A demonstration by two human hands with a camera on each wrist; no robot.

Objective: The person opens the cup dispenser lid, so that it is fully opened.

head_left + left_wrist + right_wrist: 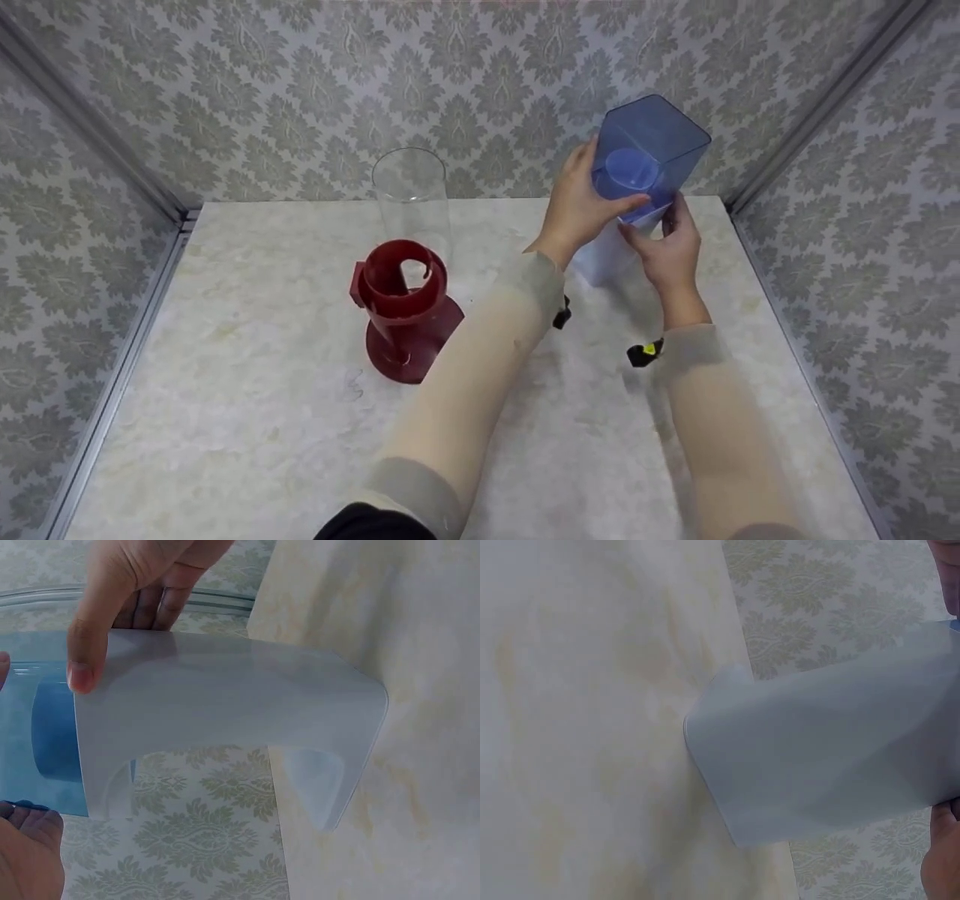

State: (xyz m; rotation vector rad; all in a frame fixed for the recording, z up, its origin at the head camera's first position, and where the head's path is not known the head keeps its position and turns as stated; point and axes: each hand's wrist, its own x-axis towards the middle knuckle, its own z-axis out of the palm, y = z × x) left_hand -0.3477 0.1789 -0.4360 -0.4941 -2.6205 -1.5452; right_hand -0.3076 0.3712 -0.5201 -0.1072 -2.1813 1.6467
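Note:
A see-through blue angular container (654,127), open at the top, sits on a white stand (600,259) with a cut-out in its side (225,690). My left hand (581,202) grips the container's lower part from the left, thumb across its near face. With the right hand (671,251) I hold the stand just below the seam; its thumb (86,664) lies at the stand's upper edge. The foot of the white stand (810,757) is right at the tabletop. A rounded blue inner part (56,731) shows through the container wall.
Left of my arms stands a dark red holder (405,352) with a ring-shaped top and a round base, partly covered by my left sleeve. Behind it is a clear cylinder (410,196). Patterned walls (465,82) close in the pale table (262,420) at the back and sides.

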